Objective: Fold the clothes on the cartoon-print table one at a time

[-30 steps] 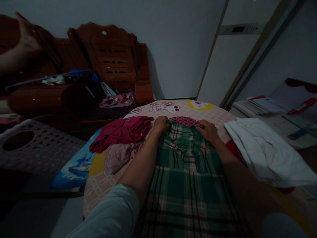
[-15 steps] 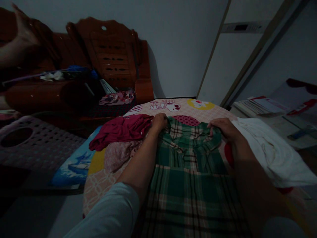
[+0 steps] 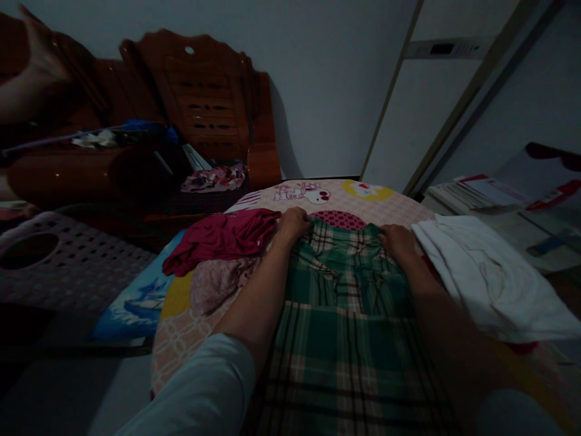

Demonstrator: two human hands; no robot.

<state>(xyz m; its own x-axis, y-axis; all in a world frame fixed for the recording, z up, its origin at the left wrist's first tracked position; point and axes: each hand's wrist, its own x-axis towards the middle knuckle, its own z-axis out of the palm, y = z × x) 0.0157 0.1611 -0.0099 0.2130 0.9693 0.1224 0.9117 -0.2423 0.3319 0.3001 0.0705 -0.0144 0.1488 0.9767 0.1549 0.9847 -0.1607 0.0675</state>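
Plaid garment (image 3: 351,351) spans from left fingers (image 3: 305,221) to right fingers (image 3: 385,234).

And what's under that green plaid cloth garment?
Past the far edge of the green plaid cloth garment, a pink patterned tablecloth with a dark-pink spotted patch shows. What's directly underneath is covered, so I can't tell.

Dim, underexposed, soft shadow on wall (image 3: 336,91)
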